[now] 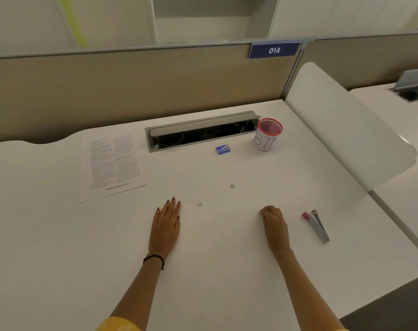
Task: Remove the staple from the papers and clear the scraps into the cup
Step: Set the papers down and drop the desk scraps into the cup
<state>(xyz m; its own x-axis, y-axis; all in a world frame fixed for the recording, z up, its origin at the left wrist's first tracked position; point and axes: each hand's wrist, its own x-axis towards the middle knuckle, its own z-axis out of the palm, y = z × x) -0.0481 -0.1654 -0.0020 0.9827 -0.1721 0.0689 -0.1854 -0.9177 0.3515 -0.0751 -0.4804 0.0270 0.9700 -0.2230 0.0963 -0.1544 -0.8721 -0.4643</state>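
Printed papers [113, 164] lie flat on the white desk at the left. A pink mesh cup [268, 134] with a white label reading BIN stands at the back right. Small staple scraps lie loose on the desk: one [199, 204] just right of my left hand, another [232, 186] farther back. My left hand [166, 225] rests flat on the desk, fingers straight. On the desk to its right sits my right hand [273, 225], fingers curled under; I cannot tell whether they hold anything.
A red and grey stapler [316, 224] lies to the right of my right hand. A small blue staple box [222, 149] sits in front of an open cable tray [201, 132]. A white divider panel [341, 130] bounds the desk on the right.
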